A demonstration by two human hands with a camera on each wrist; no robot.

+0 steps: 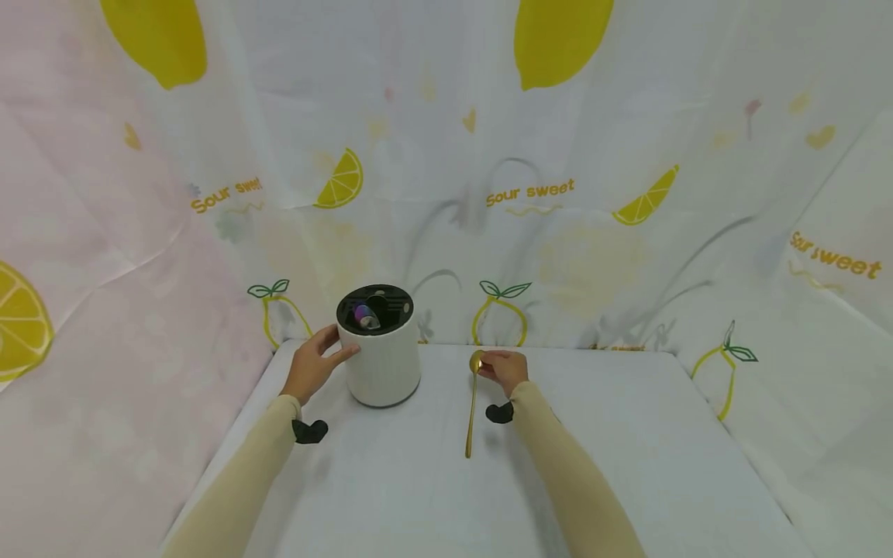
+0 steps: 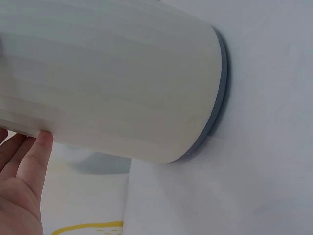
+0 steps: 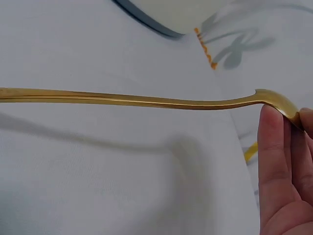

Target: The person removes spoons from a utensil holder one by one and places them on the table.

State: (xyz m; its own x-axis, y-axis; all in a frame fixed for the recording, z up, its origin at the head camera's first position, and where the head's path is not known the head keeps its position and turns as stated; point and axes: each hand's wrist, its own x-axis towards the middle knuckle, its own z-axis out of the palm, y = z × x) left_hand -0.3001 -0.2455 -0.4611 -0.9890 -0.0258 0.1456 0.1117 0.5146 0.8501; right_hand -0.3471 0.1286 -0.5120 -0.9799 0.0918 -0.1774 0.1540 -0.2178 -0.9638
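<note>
A white cylindrical container (image 1: 383, 372) with a glossy black top stands upright on the table's left half. Through its top shows a small purple and silver item (image 1: 366, 316). My left hand (image 1: 312, 366) touches the container's upper left side, the thumb lying along its front and the other fingers fairly straight against it; their tips also show in the left wrist view. To the right, my right hand (image 1: 505, 368) pinches a long-handled gold spoon (image 3: 161, 102) by its bowl. The spoon's handle points back toward me, and its shadow falls on the cloth below.
White cloth covers the table (image 1: 391, 480). Behind it and at both sides hang curtains (image 1: 432, 139) printed with lemons, which meet the table's back edge close behind the container and the right hand.
</note>
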